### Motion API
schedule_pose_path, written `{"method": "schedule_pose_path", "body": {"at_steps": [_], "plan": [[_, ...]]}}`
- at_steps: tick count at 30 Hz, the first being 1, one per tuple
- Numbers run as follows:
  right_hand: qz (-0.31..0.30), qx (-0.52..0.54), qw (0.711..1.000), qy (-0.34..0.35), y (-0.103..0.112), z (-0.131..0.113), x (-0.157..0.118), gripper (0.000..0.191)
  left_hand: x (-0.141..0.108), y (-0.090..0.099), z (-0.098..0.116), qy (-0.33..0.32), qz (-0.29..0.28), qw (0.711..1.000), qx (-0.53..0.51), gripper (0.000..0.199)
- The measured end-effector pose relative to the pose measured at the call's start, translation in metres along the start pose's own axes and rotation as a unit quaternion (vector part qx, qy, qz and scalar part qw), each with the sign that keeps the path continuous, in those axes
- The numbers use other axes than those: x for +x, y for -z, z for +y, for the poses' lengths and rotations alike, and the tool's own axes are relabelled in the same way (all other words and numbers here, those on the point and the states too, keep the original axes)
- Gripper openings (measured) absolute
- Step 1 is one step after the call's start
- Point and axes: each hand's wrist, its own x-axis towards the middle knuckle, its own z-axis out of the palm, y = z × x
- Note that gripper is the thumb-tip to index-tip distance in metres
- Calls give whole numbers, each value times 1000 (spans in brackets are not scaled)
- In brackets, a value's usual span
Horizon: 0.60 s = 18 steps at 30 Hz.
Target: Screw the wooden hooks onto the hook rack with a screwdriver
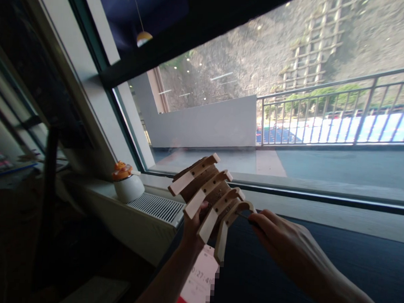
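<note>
A wooden piece [214, 187] with several pale curved wooden slats fixed across a brown curved core is held up in the middle of the view. My left hand [195, 220] grips it from below and behind, with part of the fingers hidden by the slats. On the right, my right hand [267, 226] is closed around a dark handle of a thin tool [244, 214], whose shaft reaches the slat nearest me. Small dark dots mark the slats. A phone [199, 276] showing a timer lies below the wooden piece.
A dark table [305, 245] extends along the window. To the left, a white pot with an orange top [128, 186] stands on the sill beside a slatted vent [157, 207]. Behind the glass is a metal railing [324, 121].
</note>
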Motion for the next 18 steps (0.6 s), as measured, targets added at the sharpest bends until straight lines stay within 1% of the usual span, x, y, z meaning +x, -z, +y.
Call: {"method": "schedule_pose_path", "body": {"at_steps": [2,4,6,9,11,14,16,17,18], "plan": [[-2,-30,999,20,-2,-1,-1,28,-1,0,-1,4,-11,1000,0,35],[-11,-32,999,12,-6,-1,-2,27,-3,-2,-1,-1,-17,1000,0,40],[-18,-7,1000,-14,-8,-1,-3,26,-5,-2,-1,-9,-18,1000,-1,45],[-13,71,995,-73,-12,2,-3,24,-6,-2,-1,-30,-26,999,8,48],[-14,140,981,-135,-16,4,-1,25,-6,-1,0,-56,-34,998,17,43],[-18,265,935,-235,-24,9,2,35,-7,0,1,-93,-36,995,18,36],[-15,315,912,-263,-28,11,4,41,-8,-1,2,-112,-29,993,13,36],[-16,324,907,-267,-29,11,4,42,-9,-2,2,-107,-26,994,9,37],[-17,319,909,-267,-29,10,4,41,-10,-2,2,-93,-22,995,4,37]]}}
